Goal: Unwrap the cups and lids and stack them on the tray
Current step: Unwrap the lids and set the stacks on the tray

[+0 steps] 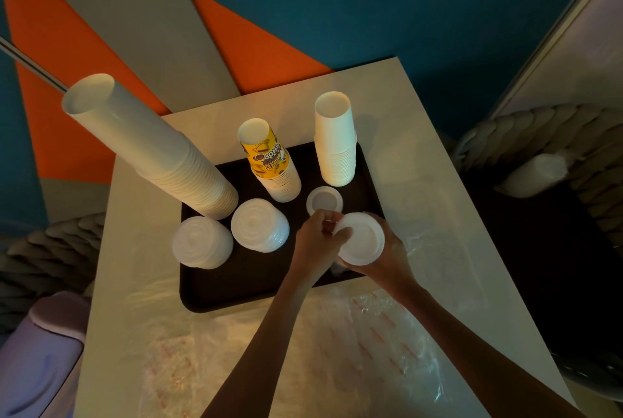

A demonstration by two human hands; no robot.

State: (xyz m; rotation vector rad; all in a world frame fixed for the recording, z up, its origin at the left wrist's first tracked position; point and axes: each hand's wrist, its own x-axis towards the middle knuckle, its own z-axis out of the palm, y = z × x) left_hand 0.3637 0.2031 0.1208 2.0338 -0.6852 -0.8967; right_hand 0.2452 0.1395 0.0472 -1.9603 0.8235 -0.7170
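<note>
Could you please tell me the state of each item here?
Tall white cup stack: inverted, standing on tray.
Yellow cup stack: inverted, on tray.
Short white cup stack: inverted, on tray.
Lid stacks: unwrapped, on tray.
Single lid: flat on tray.
Held lids: gripped by left hand and right hand, over tray.
Plastic wrap: loose, on table.

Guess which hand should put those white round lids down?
Probably the right hand: it cups the white round plastic lids over the black tray; the left hand only pinches their edge.
</note>
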